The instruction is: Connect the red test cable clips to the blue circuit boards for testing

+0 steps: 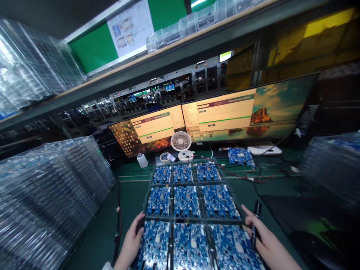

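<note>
— Item one?
— Tray point(172, 195), clear plastic, on the green bench point(132, 195). It held blue boards point(187, 201) in three rows of three, flat, faces up. Its long axis ran away from the person toward the monitors point(219, 116), near end at the bottom edge of the view.

— Hands?
— Left hand point(132, 240) gripped the tray's near left edge, fingers curled over the rim. Right hand point(263, 240) lay at the near right edge, closed around a black pen point(255, 223); the pen pointed up and away, roughly along the tray's long axis.

— Surroundings?
— Tray stacks point(47, 198) to the left, more on the right point(332, 165). Beyond the tray's far end: a small white fan point(181, 142), a white bottle point(142, 160), a tape roll point(164, 157), one loose board point(240, 156) with red wires point(239, 174) trailing past it. A black cable point(119, 225) lay just beside the left hand.
</note>
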The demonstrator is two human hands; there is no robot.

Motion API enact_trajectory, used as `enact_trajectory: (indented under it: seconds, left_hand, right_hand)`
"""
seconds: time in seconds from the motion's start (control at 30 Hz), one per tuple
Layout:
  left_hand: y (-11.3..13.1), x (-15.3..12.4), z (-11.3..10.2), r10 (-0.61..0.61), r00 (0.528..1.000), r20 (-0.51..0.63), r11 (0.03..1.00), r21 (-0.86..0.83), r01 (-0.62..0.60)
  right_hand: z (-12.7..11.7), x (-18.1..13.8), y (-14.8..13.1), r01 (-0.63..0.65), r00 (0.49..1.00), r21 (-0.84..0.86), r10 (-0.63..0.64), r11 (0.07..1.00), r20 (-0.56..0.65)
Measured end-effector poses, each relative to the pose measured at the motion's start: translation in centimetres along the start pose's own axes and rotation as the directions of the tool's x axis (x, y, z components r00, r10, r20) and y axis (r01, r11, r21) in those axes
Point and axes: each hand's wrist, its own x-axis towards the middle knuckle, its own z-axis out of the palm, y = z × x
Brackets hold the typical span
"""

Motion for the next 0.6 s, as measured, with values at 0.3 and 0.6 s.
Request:
enact_trajectory:
  seconds: [0.3, 0.6]
  left_hand:
    - [-0.2, -2.9, -4.9, -0.277, 0.875, -0.397, 0.518, 0.705, 0.484]
    - [3.8, -2.7, -6.2, -0.409, 0.888, -0.210, 0.874, 0.189, 0.447]
  right_hand:
    - [0.2, -0.5, 0.8, 0.021, 0.999, -0.010, -0.020, 1.000, 0.026]
    - [0.2, -0.3, 1.7, 0.018, 0.999, 0.012, -0.019, 1.000, 0.032]
